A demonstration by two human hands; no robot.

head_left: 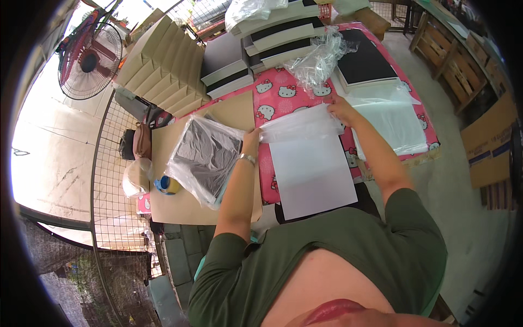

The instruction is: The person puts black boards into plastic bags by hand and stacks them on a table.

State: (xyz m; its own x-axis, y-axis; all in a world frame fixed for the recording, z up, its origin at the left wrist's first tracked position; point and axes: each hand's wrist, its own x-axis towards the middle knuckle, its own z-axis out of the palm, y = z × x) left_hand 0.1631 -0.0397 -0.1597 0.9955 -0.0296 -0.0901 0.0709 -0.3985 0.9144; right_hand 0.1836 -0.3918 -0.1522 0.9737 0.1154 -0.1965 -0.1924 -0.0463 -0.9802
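Observation:
Between my two hands a clear plastic bag (305,123) is stretched, with a stack of white sheets (313,182) partly inside it. My left hand (251,144) is closed on the bag's left corner. Its right corner is pinched by the fingers of my right hand (343,110). Left of my left forearm, a black stack wrapped in clear plastic (207,150) lies on a sheet of brown paper (239,109). A pile of flat clear bags (389,128) lies right of my right forearm.
A pink patterned cloth (286,87) covers the table. At the back are brown paper packages (163,71), stacked sheets (226,60), crumpled plastic (321,59) and a black-topped stack (366,57). A blue-and-yellow tape roll (168,185) sits left, below a fan (90,61). Cardboard (487,144) stands right.

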